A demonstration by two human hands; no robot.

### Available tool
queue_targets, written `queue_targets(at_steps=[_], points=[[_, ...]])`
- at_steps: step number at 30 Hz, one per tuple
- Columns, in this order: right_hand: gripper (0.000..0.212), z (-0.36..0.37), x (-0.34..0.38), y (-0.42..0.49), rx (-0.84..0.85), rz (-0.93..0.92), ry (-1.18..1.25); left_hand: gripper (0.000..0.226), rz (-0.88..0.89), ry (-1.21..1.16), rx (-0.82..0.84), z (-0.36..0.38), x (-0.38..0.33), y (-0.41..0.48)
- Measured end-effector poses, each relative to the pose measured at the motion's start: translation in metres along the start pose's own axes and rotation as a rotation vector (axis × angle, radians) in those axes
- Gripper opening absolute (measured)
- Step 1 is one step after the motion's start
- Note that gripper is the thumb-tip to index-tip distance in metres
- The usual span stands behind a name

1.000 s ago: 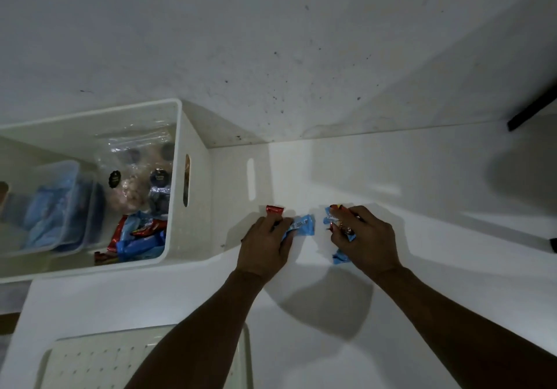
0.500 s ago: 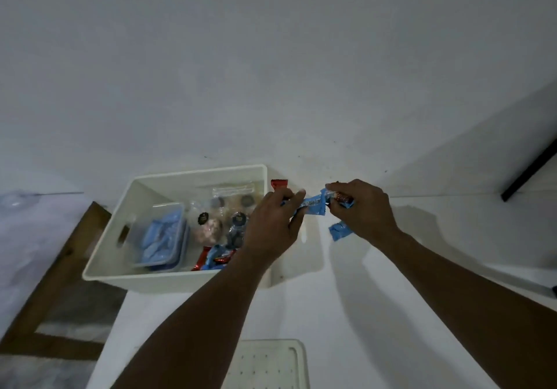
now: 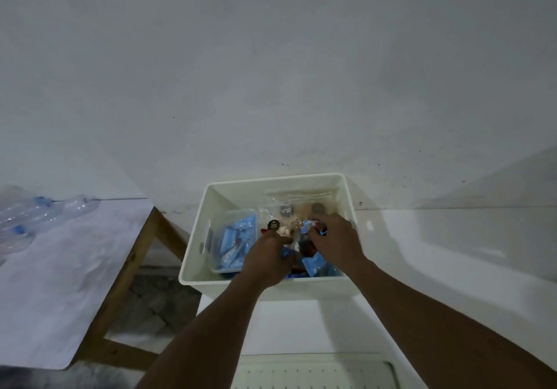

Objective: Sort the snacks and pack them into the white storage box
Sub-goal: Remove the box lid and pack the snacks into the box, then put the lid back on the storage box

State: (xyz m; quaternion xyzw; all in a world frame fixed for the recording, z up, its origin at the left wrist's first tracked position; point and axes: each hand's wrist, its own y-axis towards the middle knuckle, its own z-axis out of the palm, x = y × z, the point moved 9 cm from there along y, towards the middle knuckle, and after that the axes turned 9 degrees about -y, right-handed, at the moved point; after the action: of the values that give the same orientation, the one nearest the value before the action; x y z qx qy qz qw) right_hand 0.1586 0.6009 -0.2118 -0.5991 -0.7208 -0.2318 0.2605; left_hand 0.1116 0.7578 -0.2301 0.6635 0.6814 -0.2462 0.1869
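Far left, plastic bottles (image 3: 45, 212) lie on a cloth-covered side table (image 3: 60, 283) with a wooden frame (image 3: 129, 268). A strip of bare floor (image 3: 156, 292) parts it from the white table (image 3: 452, 253). The white storage box (image 3: 301, 286) stands at that table's left edge, near the wall (image 3: 271, 72). Inside the box, a clear tub (image 3: 238, 238) of blue packets sits at its left.

The left hand (image 3: 265, 260) curls down into the box; I cannot tell whether it holds anything. The right hand (image 3: 337, 244) pinches a blue snack (image 3: 310, 226) over the box's middle. To the right the tabletop is open. A dotted tray (image 3: 316, 370) lies nearest the person.
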Motion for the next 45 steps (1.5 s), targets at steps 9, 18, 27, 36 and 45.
queue_targets(at_steps=[9, 18, 27, 36, 45], points=[[0.025, 0.021, 0.005, -0.002, 0.193, 0.112, -0.059, 0.059, 0.003, -0.175, 0.203, 0.021, 0.018, 0.016], [0.018, -0.024, 0.045, -0.057, 0.152, 0.051, -0.059, 0.031, 0.053, -0.225, -0.021, -0.039, -0.01, -0.045], [0.007, -0.009, -0.023, -0.188, 0.229, 0.088, -0.013, 0.047, -0.078, -0.156, -0.097, 0.005, -0.012, -0.17], [0.015, 0.055, -0.154, -0.344, 0.312, 0.255, -0.172, 0.051, -0.418, 0.048, 0.047, 0.114, 0.071, -0.326], [0.03, 0.061, -0.186, -0.392, 0.278, 0.408, -0.328, 0.107, -0.839, -0.098, 0.122, 0.138, 0.131, -0.42]])
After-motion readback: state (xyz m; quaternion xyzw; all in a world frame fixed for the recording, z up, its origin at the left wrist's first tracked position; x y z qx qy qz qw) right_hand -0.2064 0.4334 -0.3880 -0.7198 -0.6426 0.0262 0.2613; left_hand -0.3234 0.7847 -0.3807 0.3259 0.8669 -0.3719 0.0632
